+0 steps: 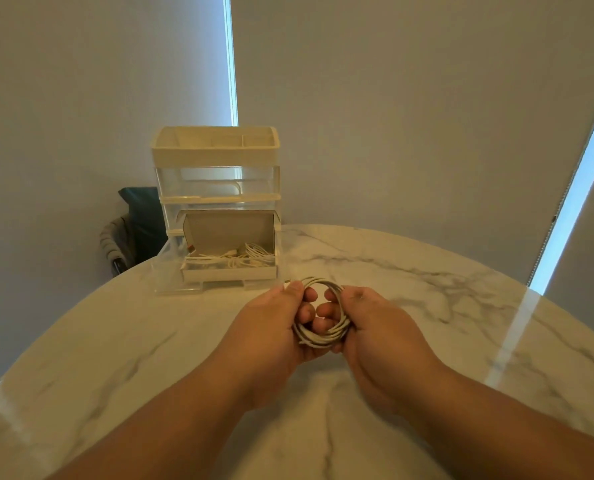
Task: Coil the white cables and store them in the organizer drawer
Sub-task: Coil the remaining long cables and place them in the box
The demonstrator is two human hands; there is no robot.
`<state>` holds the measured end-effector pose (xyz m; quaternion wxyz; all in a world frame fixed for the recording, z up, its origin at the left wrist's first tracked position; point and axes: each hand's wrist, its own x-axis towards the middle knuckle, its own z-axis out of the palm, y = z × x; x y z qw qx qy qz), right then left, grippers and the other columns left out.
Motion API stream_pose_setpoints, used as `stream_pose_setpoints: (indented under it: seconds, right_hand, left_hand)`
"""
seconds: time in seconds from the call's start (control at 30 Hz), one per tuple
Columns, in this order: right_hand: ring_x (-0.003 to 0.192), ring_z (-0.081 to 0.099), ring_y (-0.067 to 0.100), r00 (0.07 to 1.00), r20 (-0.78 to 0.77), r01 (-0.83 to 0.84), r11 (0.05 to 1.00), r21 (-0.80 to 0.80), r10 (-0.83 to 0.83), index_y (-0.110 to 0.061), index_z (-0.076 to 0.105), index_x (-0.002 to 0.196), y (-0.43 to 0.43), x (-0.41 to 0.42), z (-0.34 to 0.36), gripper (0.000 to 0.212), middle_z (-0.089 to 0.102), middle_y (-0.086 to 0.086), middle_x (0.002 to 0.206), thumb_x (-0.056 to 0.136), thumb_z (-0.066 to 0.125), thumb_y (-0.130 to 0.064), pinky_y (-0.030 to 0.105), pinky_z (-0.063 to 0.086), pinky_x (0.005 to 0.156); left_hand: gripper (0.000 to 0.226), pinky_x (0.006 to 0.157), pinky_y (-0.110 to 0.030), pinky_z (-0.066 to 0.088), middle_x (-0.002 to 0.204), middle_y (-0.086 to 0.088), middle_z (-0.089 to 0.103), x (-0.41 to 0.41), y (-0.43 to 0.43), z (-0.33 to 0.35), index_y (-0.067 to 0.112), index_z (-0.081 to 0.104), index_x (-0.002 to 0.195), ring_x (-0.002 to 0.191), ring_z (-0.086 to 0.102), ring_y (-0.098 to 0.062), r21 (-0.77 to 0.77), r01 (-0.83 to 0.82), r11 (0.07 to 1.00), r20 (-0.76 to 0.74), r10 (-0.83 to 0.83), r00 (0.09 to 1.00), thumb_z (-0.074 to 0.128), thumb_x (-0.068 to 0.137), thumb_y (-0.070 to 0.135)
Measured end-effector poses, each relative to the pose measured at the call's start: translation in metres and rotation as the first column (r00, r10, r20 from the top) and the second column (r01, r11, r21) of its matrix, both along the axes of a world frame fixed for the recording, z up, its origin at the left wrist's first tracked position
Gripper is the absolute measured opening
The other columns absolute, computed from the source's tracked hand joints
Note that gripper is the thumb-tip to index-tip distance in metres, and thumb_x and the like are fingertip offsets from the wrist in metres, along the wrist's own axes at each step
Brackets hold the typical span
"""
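Both hands hold a white cable coil (323, 317) just above the marble table (427, 289), near its middle and a little in front of the organizer (216, 209). The left hand (271, 327) curls round the coil's left side, its fingertips poking through the ring; the right hand (375, 323) grips the right side with fingers wrapped over the loops. The loose end cannot be made out, perhaps tucked under a palm.

The bottom drawer (229, 271) stands pulled open, with other white cables (240, 259) already lying inside against a cardboard liner (229, 230).

The coil looks light and springy: several thin loops that will likely fan apart the moment pressure eases. It seems best held by pinching across all the strands at one point, rather than by a single loop. The cord is smooth, so a firm squeeze should matter more than strength. Lowering it flat into the drawer's free front space, beside the stored cables, should keep the ring from unwinding.
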<state>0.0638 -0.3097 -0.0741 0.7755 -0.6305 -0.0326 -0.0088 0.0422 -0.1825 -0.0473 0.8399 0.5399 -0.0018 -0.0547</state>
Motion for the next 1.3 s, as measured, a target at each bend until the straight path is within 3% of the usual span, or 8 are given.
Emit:
stream_pose_setpoints:
  seconds: [0.07,0.13,0.2,0.47,0.6,0.8,1.1,1.3]
  right_hand:
    - [0.065,0.055,0.019,0.999,-0.011,0.051,0.995,-0.081,-0.052,-0.014,0.068,0.099,-0.001,0.002,-0.003,0.026,0.067,0.009,0.079,0.103,0.044,-0.025,0.034,0.040,0.057]
    - [0.063,0.052,0.018,0.995,-0.022,0.093,0.989,-0.117,-0.096,-0.017,0.067,0.093,-0.003,0.003,-0.003,0.025,0.059,0.002,0.071,0.103,0.045,-0.022,0.032,0.040,0.052]
    - [0.063,0.052,0.018,0.993,-0.063,0.097,0.989,-0.108,-0.104,-0.017,0.066,0.094,-0.003,0.003,-0.001,0.025,0.054,0.001,0.070,0.104,0.043,-0.022,0.031,0.040,0.050]
    - [0.055,0.049,0.016,0.988,-0.032,0.151,0.986,-0.068,-0.154,-0.013,0.062,0.093,-0.006,0.008,-0.002,0.023,0.049,0.004,0.067,0.103,0.043,-0.016,0.030,0.039,0.044]
    - [0.054,0.050,0.018,0.981,-0.036,0.185,0.979,-0.082,-0.189,-0.013,0.062,0.092,-0.011,0.014,-0.002,0.023,0.050,0.004,0.065,0.103,0.043,-0.015,0.032,0.041,0.047]
    - [0.051,0.052,0.016,0.978,-0.047,0.200,0.975,-0.094,-0.205,-0.015,0.063,0.094,-0.009,0.016,-0.004,0.023,0.051,0.004,0.066,0.103,0.042,-0.015,0.034,0.047,0.054]
    - [0.050,0.065,0.017,0.970,0.017,0.240,0.936,-0.258,-0.244,-0.022,0.062,0.096,-0.006,0.004,0.004,0.022,0.064,0.008,0.075,0.103,0.041,-0.021,0.055,0.059,0.066]
    - [0.063,0.063,0.019,0.976,0.077,0.217,0.922,-0.321,-0.202,-0.022,0.061,0.099,-0.004,-0.003,0.008,0.021,0.059,0.006,0.072,0.104,0.041,-0.022,0.039,0.060,0.060]
  left_hand:
    - [0.031,0.068,-0.037,0.056,0.071,-0.006,0.054,0.003,0.002,-0.004,0.009,0.058,0.092,0.063,0.057,-0.018,0.280,-0.091,0.956,0.056,0.078,0.995,0.040,0.104,0.031]
    - [0.033,0.069,-0.033,0.053,0.076,-0.001,0.058,0.005,0.006,-0.008,0.017,0.060,0.093,0.067,0.057,-0.014,0.639,-0.202,0.742,0.196,0.098,0.976,0.037,0.103,0.039]
    - [0.034,0.066,-0.031,0.048,0.071,0.002,0.057,0.007,0.010,-0.010,0.022,0.059,0.092,0.060,0.052,-0.009,0.735,-0.222,0.641,0.254,0.044,0.966,0.035,0.102,0.045]
    - [0.029,0.051,-0.030,0.049,0.080,-0.008,0.061,0.011,0.006,-0.014,0.005,0.060,0.106,0.056,0.058,-0.016,0.324,-0.024,0.946,0.039,0.012,0.999,0.051,0.100,0.032]
    - [0.011,0.056,-0.028,0.057,0.083,-0.013,0.063,0.007,0.002,-0.014,0.004,0.061,0.098,0.062,0.062,-0.018,0.168,-0.022,0.985,-0.014,0.025,1.000,0.063,0.093,0.013]
    - [0.004,0.074,-0.040,0.061,0.091,-0.016,0.070,0.008,-0.001,-0.021,0.008,0.059,0.093,0.077,0.071,-0.021,0.247,-0.114,0.962,0.068,0.100,0.993,0.062,0.093,0.006]
    - [0.013,0.066,-0.035,0.061,0.086,-0.007,0.071,0.006,-0.004,-0.022,0.022,0.071,0.085,0.075,0.072,-0.019,0.419,-0.276,0.865,0.301,0.154,0.941,0.070,0.087,0.009]
    - [0.014,0.059,-0.024,0.055,0.090,0.001,0.072,0.009,0.002,-0.019,0.026,0.072,0.089,0.077,0.070,-0.014,0.529,-0.291,0.797,0.307,0.140,0.941,0.075,0.083,0.013]
